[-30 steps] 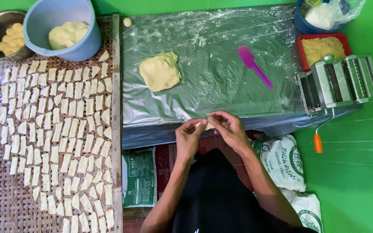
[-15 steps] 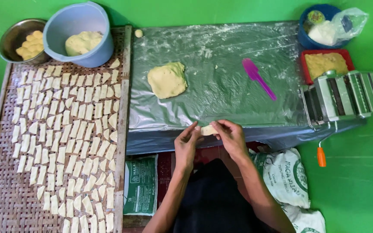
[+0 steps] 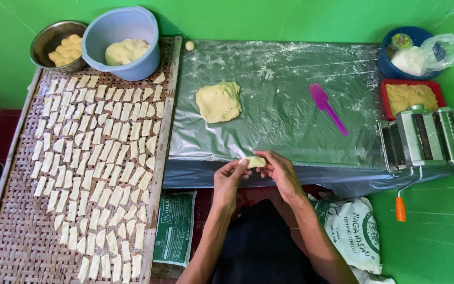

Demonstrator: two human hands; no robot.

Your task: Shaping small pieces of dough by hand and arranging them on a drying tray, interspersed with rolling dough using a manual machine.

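Since half a second ago, both hands have stayed together at the near table edge, the small dough piece (image 3: 255, 161) still pinched between them; view shifted slightly, nothing on the table relocated.

Woven bamboo tray (image 3: 11, 231): left of the table; covered with rows of folded pale dough pieces (image 3: 98, 173), laid close together; far end bears two vessels.
Table with plastic sheet (image 3: 290, 131): dusted with flour; silver-grey surface under clear film.
Pasta roller (image 3: 429, 137): metal, at the right table edge; crank with orange handle (image 3: 400, 209) hanging below.
Blue plastic bowl (image 3: 112, 27): on the tray's far end; holds a lump of dough.
Steel bowl (image 3: 45, 39): just left of the blue bowl; holds small yellowish balls.
Flour sack (image 3: 356, 231): white, on the floor beneath the right forearm; green packet (image 3: 174, 226) lying near the tray edge.
Blue tub (image 3: 413, 37): far right corner; clear bag of white powder resting in it.
Red tray (image 3: 411, 97): in front of the tub; holds yellow filling.
Flat dough sheet (image 3: 219, 101): mid-table, well apart from the hands.
Purple spatula (image 3: 327, 108): right of the sheet, lying diagonally.
Left hand (image 3: 229, 181): fingertips closed on the small dough piece.
Right hand (image 3: 282, 173): fingertips pinching the same piece from the other side.
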